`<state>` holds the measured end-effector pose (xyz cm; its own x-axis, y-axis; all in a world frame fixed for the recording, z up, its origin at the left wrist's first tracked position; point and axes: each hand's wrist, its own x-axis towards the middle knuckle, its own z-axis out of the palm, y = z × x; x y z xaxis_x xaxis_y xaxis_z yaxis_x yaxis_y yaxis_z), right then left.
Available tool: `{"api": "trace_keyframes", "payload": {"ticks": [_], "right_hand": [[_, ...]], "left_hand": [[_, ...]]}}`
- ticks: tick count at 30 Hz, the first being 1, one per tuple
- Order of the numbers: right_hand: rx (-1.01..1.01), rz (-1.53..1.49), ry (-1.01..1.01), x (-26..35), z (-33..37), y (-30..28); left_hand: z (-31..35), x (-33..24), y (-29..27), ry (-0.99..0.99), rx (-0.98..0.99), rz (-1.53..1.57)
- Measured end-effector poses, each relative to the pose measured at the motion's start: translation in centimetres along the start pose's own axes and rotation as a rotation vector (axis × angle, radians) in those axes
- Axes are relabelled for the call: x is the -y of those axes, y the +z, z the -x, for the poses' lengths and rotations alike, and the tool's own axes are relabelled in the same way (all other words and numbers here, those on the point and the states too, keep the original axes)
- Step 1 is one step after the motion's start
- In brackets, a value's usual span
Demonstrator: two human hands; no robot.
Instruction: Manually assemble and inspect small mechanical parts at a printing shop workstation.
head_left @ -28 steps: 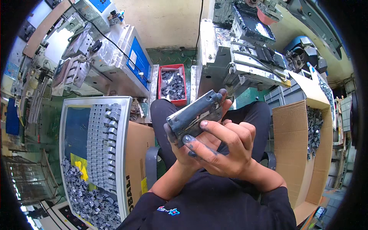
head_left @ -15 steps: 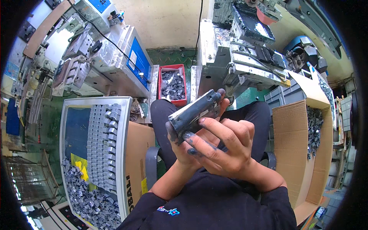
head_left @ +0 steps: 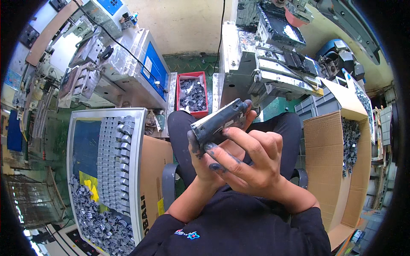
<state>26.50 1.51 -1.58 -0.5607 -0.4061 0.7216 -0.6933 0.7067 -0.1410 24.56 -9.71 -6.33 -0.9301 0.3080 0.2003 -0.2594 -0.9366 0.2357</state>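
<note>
Over my lap is a dark, ink-smeared oblong block (head_left: 218, 122) with a pale strip along its upper edge, tilted up to the right. My left hand (head_left: 205, 164) is wrapped round it from beneath, thumb at the near left end and fingers at the far right end. From the right, my right hand (head_left: 254, 160) presses fingertips against the block's near side and lower edge. Dark smears mark the fingers of both hands. The block's underside and part of the left palm are hidden behind the right hand.
At left, a framed tray (head_left: 144, 123) bears rows of grey parts (head_left: 114, 164) and a loose heap (head_left: 100, 228). Ahead is a red bin (head_left: 206, 96) of dark pieces, between two machines (head_left: 128, 68). An open cardboard box (head_left: 322, 170) with dark parts stands right.
The block has shifted slightly right and turned a little in my hands. My right fingers have moved slightly along its near side. Both hands keep their hold.
</note>
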Motion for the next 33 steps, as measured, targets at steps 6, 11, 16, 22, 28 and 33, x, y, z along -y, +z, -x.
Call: {"api": "trace_keyframes", "payload": {"ticks": [6,11,16,22,28,33], "right_hand": [[0.062,0.001,0.013,-0.2,-0.3,-0.4],[0.094,-0.033,0.044,-0.3,-0.4,-0.7],[0.051,-0.094,0.091,-0.4,0.0,-0.4],[-0.012,0.001,0.046,-1.3,0.2,-1.6],[0.005,0.109,0.029,-1.5,0.8,-1.7],[-0.003,0.134,0.018,-1.8,1.0,-1.9]], "left_hand": [[-0.2,0.0,-0.4,0.011,0.04,0.026],[0.0,-0.1,-0.3,-0.03,0.021,0.1],[0.0,-0.4,0.0,-0.062,-0.058,0.041],[0.3,-0.8,-0.1,-0.113,-0.092,0.185],[0.4,-0.9,0.7,-0.133,-0.104,0.1],[0.5,-0.9,1.0,-0.145,-0.126,0.114]]}}
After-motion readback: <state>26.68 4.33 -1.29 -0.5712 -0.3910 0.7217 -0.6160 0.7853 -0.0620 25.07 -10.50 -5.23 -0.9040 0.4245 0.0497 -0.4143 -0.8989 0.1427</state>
